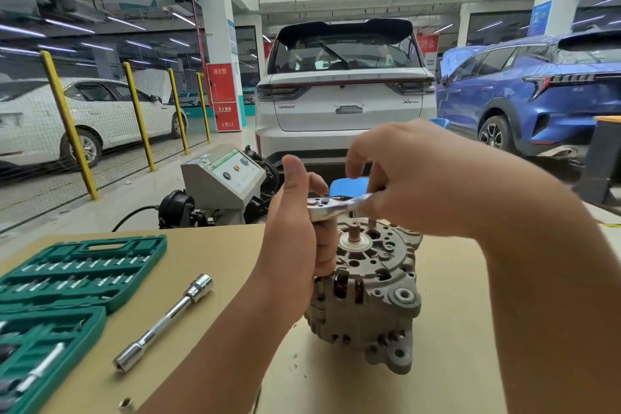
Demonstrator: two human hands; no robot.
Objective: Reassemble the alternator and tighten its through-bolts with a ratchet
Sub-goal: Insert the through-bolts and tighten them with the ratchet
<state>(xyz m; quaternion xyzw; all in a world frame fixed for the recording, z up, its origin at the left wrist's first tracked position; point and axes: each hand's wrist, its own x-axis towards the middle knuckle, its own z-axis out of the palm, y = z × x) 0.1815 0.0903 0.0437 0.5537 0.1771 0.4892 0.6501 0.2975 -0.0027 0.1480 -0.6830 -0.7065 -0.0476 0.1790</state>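
The grey alternator (373, 292) stands on the table with its shaft end up. Above its left rim a chrome ratchet (331, 207) lies level, its head over the housing edge. My left hand (295, 232) curls around the ratchet head and whatever hangs below it, thumb raised; the socket or bolt underneath is hidden by the fingers. My right hand (413, 178) grips the ratchet handle from above, with the index finger lifted. The handle's far end is hidden inside that hand.
An open green socket set case (64, 289) lies at the table's left. A chrome extension bar with a socket (164, 321) lies between the case and the alternator. A small socket (126, 404) sits at the front edge. A grey test machine (221, 175) stands beyond the table.
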